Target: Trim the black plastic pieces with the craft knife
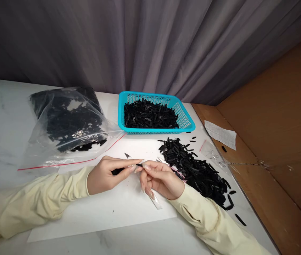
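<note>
Grey curtain (150, 42) hangs behind a white marble-look table (4, 106), with brown cardboard (280, 117) walling off the right side. A sheet of white paper (107, 209) lies on the table and both hands are over it, cream sleeves on both arms. The left hand (105, 175) is curled shut, pinching a slim black piece (118, 171) between thumb and fingers. The right hand (161, 179) meets it tip to tip, fingers pinched on the other end of that piece, and it also has a small craft knife (154, 198) tucked under the fingers (hard to tell exactly how it's gripped). Just right of the hands is a loose heap of black pieces (195, 170). Behind sits a turquoise basket (184, 118) full of more, and a clear zip bag (70, 124) of them lies to the left. A paper slip (221, 134) sits near the cardboard.
</note>
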Available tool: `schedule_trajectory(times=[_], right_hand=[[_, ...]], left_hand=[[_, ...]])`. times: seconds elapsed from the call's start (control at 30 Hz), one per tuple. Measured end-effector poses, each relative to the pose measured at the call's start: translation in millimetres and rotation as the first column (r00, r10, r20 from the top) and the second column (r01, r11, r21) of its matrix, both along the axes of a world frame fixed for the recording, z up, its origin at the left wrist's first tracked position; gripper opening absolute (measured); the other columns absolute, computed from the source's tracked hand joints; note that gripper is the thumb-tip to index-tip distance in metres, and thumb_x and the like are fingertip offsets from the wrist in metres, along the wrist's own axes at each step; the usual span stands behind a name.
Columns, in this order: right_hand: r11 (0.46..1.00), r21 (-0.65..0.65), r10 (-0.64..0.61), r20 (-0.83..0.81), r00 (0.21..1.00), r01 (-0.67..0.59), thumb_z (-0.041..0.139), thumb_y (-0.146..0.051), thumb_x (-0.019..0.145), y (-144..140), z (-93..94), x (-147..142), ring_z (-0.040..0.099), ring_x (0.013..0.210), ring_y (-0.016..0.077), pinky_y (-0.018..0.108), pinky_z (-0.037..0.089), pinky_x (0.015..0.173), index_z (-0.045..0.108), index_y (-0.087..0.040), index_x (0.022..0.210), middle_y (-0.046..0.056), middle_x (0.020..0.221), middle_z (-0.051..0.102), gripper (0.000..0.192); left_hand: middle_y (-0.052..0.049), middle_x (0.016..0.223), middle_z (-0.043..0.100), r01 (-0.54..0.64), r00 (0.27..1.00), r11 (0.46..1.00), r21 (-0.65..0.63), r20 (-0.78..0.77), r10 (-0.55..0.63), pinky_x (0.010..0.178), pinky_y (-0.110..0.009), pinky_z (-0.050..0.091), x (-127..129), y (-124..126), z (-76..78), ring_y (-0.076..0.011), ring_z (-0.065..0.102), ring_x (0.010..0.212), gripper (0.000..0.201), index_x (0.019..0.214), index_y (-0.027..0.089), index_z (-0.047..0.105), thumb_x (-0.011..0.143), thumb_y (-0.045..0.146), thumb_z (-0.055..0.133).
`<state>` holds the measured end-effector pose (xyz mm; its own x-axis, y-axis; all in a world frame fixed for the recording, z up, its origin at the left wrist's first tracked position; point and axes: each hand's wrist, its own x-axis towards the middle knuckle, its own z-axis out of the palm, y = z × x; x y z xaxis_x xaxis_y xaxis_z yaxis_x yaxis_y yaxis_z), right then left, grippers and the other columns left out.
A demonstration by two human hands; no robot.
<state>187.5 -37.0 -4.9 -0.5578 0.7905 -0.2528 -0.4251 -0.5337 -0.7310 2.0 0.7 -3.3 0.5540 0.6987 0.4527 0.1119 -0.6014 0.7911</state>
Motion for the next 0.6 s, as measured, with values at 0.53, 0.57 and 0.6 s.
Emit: schedule_trajectory(times=[0.53, 0.57, 0.6], right_hand=[[0.271, 0.837, -0.818, 0.461, 0.344, -0.475, 0.05, -0.016, 0.084, 56, 68.5, 3, 0.054, 0.085, 0.0203, 0.036, 0.043, 0.078, 0.057, -0.016, 0.088, 0.009, 0.089, 0.063, 0.007], [0.248, 0.813, -0.747, 0.507, 0.43, -0.527, 0.048, -0.014, 0.085, 48, 67.1, -5, 0.054, 0.079, 0.0184, 0.033, 0.044, 0.075, 0.057, -0.016, 0.084, 0.007, 0.083, 0.063, 0.009], [0.215, 0.803, -0.69, 0.528, 0.495, -0.556, 0.047, -0.012, 0.085, 39, 65.2, -12, 0.053, 0.079, 0.0181, 0.032, 0.044, 0.075, 0.058, -0.015, 0.085, 0.007, 0.082, 0.062, 0.011]], left_hand=[[0.01, 0.047, 0.049, -0.059, 0.99, 0.955, -0.29, -0.143, 0.018, 0.053, -0.02, 0.037, 2, 0, 4.3, -0.0079, 0.038, 0.043, 0.059, 0.134, 0.012, 0.033, 0.078, 0.018, 0.049], [0.008, 0.051, 0.054, -0.059, 0.989, 0.949, -0.311, -0.145, 0.014, 0.057, -0.021, 0.041, 2, 0, 4.4, -0.009, 0.045, 0.047, 0.06, 0.134, 0.012, 0.033, 0.076, 0.017, 0.05], [0.005, 0.057, 0.059, -0.05, 0.99, 0.943, -0.328, -0.14, 0.004, 0.062, -0.023, 0.044, 2, 1, 4.4, -0.0109, 0.052, 0.053, 0.062, 0.134, 0.012, 0.034, 0.074, 0.016, 0.051]])
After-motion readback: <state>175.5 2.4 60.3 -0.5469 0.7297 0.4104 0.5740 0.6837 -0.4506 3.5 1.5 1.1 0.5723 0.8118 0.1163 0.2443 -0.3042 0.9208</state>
